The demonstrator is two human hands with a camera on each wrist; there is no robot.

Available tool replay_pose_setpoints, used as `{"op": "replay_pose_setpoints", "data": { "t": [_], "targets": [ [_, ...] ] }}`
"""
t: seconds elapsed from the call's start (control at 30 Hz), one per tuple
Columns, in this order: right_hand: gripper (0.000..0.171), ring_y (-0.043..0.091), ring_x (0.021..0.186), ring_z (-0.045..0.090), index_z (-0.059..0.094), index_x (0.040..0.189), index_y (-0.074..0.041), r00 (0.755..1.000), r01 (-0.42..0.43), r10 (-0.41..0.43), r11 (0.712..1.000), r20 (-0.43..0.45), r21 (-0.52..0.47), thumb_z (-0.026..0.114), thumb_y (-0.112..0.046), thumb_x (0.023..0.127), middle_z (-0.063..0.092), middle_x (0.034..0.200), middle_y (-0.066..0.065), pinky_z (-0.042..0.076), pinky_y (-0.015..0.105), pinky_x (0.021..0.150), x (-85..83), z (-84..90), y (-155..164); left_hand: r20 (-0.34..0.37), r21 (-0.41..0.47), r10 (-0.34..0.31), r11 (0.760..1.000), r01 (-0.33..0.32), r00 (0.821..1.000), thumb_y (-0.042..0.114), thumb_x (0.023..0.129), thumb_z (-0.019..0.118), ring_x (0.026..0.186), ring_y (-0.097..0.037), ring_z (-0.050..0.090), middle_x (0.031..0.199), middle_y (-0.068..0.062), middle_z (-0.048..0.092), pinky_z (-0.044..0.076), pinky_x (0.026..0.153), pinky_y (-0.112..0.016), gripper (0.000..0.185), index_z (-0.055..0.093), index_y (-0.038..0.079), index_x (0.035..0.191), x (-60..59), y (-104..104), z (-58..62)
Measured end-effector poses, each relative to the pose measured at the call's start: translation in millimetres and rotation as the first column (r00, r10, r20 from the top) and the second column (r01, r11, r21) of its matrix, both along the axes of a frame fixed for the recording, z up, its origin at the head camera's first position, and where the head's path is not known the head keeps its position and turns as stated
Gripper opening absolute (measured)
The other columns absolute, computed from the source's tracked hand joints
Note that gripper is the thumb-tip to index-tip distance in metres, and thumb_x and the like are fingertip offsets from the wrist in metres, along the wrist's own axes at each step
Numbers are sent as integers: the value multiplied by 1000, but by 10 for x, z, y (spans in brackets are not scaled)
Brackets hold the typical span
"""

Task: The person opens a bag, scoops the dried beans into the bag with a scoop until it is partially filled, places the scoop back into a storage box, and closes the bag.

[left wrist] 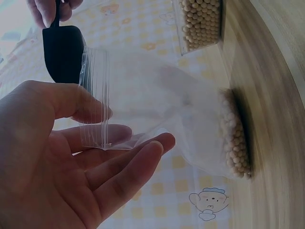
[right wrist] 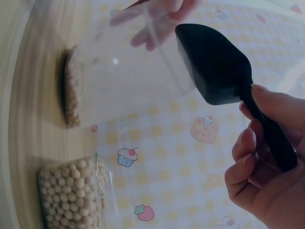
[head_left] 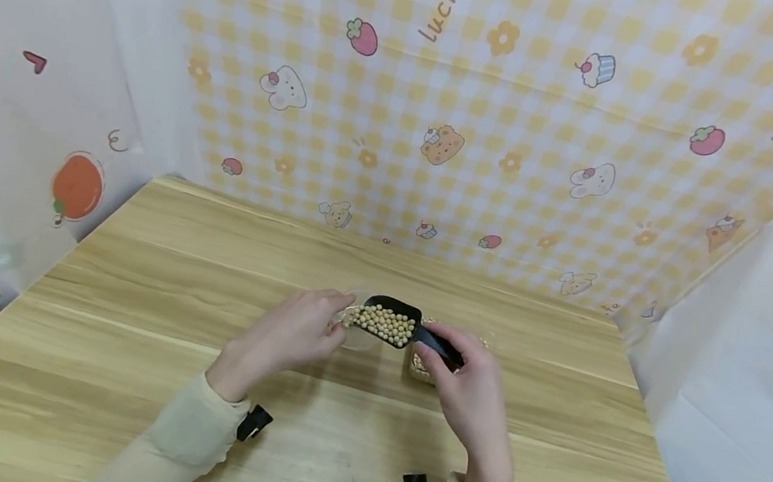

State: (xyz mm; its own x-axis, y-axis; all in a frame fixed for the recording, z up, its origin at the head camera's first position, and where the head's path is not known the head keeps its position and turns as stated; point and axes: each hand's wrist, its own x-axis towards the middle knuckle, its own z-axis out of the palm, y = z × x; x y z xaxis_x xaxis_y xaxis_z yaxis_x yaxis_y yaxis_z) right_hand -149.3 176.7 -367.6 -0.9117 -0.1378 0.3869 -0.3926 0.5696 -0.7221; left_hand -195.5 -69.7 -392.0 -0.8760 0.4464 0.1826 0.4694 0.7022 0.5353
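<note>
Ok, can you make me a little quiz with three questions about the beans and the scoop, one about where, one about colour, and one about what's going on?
1. Where is the scoop?
A. Lying flat on the table
B. At the mouth of the clear bag
C. Inside the box of beans

2. What colour is the scoop?
A. Black
B. Red
C. White

3. What is in the scoop?
A. Nothing
B. Water
C. A heap of pale beans

Answers:
1. B, the right wrist view shows its front edge at the bag's open end, held up off the table.
2. A, it looks black in all three views.
3. C, the head view shows beans piled in it, while the right hand grips its handle and the left hand holds the bag open.
</note>
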Motion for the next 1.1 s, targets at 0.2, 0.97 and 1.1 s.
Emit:
{"op": "replay_pose_setpoints", "data": {
  "t": [0.2,0.97,1.1],
  "targets": [
    [27,16,87,61,73,112,-11,999,-37,40,995,-33,88,76,-14,85,69,105,4,52,33,68,-81,35,45,5,1,-2,1000,2,1000,10,88,57,39,-1,30,135,-19,56,40,42,-21,49,55,-4,134,2,23,-3],
    [27,8,67,50,74,110,-9,983,-73,106,975,-152,211,78,-10,83,63,87,-2,45,25,57,-143,61,61,-63,-51,-3,999,0,998,9,87,60,42,0,25,129,-19,60,39,47,-22,46,59,-5,130,9,36,-40],
    [28,7,65,48,74,109,-10,974,-79,126,968,-190,239,78,-8,81,60,85,-4,44,24,57,-135,111,84,-55,-38,-7,999,5,998,8,87,59,41,0,24,130,-19,60,37,45,-22,46,59,-6,130,9,67,-43]
  ]
}}
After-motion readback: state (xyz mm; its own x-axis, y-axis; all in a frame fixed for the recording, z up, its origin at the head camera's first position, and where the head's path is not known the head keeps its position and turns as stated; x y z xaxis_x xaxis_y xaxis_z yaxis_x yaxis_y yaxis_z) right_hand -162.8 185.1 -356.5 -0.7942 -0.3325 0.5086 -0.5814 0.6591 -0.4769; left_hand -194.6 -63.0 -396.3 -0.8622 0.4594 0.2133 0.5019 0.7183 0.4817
